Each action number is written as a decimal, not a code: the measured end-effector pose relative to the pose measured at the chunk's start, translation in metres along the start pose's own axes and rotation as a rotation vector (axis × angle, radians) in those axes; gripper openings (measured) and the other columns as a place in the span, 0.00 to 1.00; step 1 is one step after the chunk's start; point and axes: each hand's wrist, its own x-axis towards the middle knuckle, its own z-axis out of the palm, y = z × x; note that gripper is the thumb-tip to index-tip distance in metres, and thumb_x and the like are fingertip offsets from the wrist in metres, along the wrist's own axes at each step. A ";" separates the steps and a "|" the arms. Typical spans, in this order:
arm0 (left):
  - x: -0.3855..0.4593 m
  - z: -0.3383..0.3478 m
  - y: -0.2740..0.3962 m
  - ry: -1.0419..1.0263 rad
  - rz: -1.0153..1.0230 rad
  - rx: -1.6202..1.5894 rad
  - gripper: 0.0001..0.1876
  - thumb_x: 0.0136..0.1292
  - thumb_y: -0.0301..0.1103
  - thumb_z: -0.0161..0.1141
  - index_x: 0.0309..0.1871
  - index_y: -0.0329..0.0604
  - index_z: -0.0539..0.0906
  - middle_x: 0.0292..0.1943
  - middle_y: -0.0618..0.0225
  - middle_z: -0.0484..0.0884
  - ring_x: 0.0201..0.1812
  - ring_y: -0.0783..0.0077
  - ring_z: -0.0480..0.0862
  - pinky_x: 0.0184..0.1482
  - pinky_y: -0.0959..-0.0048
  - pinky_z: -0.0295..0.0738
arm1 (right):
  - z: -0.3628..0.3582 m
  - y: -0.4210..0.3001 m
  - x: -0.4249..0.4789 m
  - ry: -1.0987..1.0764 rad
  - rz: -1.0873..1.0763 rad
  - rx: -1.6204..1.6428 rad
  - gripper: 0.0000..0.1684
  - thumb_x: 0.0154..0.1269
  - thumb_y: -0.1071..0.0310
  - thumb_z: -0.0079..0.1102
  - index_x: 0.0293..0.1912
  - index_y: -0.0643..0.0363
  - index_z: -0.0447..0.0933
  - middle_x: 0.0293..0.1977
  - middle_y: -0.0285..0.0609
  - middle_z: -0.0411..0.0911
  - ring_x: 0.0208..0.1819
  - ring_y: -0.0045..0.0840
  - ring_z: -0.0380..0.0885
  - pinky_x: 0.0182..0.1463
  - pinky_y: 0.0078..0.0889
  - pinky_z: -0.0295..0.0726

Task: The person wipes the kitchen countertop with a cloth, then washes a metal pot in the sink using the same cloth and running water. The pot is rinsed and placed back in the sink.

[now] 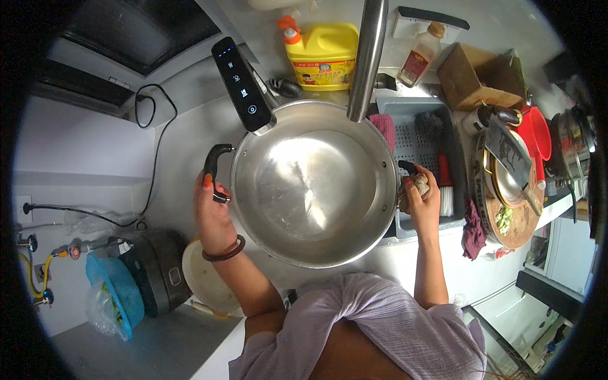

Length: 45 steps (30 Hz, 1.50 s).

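A wide stainless-steel pan (311,190) hangs in front of my body, beneath the faucet spout, its shiny inside facing up. On its left side, my left hand (216,216) grips a black loop handle (212,164), with the thumb over it and a brown bracelet on the wrist. My right hand (422,197) is at the opposite black handle (407,165), most of which is covered by the fingers. Pressed between that hand and the pan's side is a crumpled brownish wad (414,191), perhaps a scrubber or cloth. The pan hides most of the sink below.
The faucet spout (368,61) and a lit control panel (243,85) overhang the pan's far rim. Behind stands a yellow detergent jug (325,57). At right are a grey drain basket (456,137) and a cleaver (508,147) over bowls on a round chopping board (517,232).
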 end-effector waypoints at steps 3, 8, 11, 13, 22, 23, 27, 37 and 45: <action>-0.009 0.006 0.014 -0.014 0.031 -0.015 0.20 0.65 0.41 0.52 0.53 0.36 0.72 0.33 0.71 0.72 0.35 0.78 0.70 0.42 0.77 0.66 | 0.001 0.000 -0.004 -0.001 0.022 -0.010 0.21 0.61 0.65 0.56 0.50 0.68 0.71 0.35 0.48 0.79 0.36 0.26 0.78 0.43 0.26 0.75; -0.024 0.019 0.047 0.020 0.079 0.505 0.22 0.66 0.43 0.49 0.54 0.32 0.70 0.33 0.68 0.70 0.36 0.75 0.69 0.43 0.78 0.64 | 0.008 -0.011 -0.013 -0.087 0.073 -0.066 0.19 0.64 0.65 0.55 0.52 0.65 0.70 0.35 0.48 0.80 0.37 0.26 0.78 0.43 0.26 0.75; -0.030 0.022 0.060 0.059 -0.002 0.207 0.18 0.68 0.32 0.45 0.56 0.30 0.69 0.31 0.68 0.68 0.34 0.74 0.67 0.42 0.77 0.67 | 0.012 -0.010 -0.018 -0.128 0.063 -0.103 0.18 0.64 0.67 0.54 0.53 0.64 0.69 0.35 0.50 0.80 0.37 0.31 0.80 0.44 0.29 0.75; -0.043 0.035 0.067 0.076 0.006 -0.177 0.19 0.68 0.30 0.44 0.59 0.29 0.68 0.30 0.67 0.68 0.33 0.74 0.67 0.42 0.78 0.67 | 0.017 -0.012 -0.020 -0.162 0.098 -0.140 0.18 0.64 0.67 0.53 0.53 0.63 0.69 0.35 0.52 0.80 0.38 0.34 0.81 0.44 0.30 0.75; -0.039 0.040 0.090 -0.013 -0.017 -0.182 0.23 0.62 0.32 0.51 0.63 0.50 0.71 0.34 0.63 0.77 0.33 0.69 0.76 0.40 0.66 0.74 | 0.050 0.016 -0.024 -0.314 0.122 -0.178 0.18 0.63 0.66 0.53 0.51 0.60 0.68 0.35 0.59 0.78 0.40 0.51 0.78 0.43 0.42 0.75; -0.038 0.040 0.093 -0.052 0.035 0.068 0.27 0.61 0.36 0.52 0.65 0.44 0.65 0.37 0.64 0.74 0.36 0.72 0.74 0.42 0.71 0.71 | 0.055 0.020 -0.024 -0.333 0.113 -0.161 0.18 0.63 0.66 0.53 0.51 0.60 0.68 0.35 0.60 0.78 0.41 0.51 0.77 0.43 0.42 0.75; -0.031 0.036 0.102 -0.200 0.081 0.443 0.39 0.61 0.46 0.54 0.70 0.34 0.54 0.44 0.66 0.70 0.42 0.79 0.69 0.47 0.81 0.64 | 0.067 0.032 -0.025 -0.383 0.178 -0.100 0.16 0.64 0.65 0.53 0.49 0.63 0.68 0.34 0.57 0.77 0.40 0.43 0.76 0.44 0.38 0.74; -0.025 0.080 0.106 -0.238 0.034 0.633 0.39 0.62 0.50 0.53 0.69 0.33 0.56 0.38 0.68 0.70 0.37 0.79 0.68 0.41 0.82 0.63 | 0.077 0.055 -0.030 -0.447 0.288 0.050 0.15 0.64 0.68 0.50 0.48 0.63 0.68 0.34 0.54 0.78 0.38 0.43 0.79 0.45 0.37 0.75; -0.023 0.117 0.113 -0.408 0.011 0.662 0.38 0.59 0.54 0.54 0.64 0.32 0.63 0.36 0.72 0.70 0.37 0.80 0.68 0.40 0.83 0.62 | 0.102 0.073 -0.046 -0.564 0.264 0.210 0.14 0.67 0.67 0.46 0.48 0.64 0.66 0.31 0.47 0.78 0.29 0.29 0.79 0.27 0.32 0.81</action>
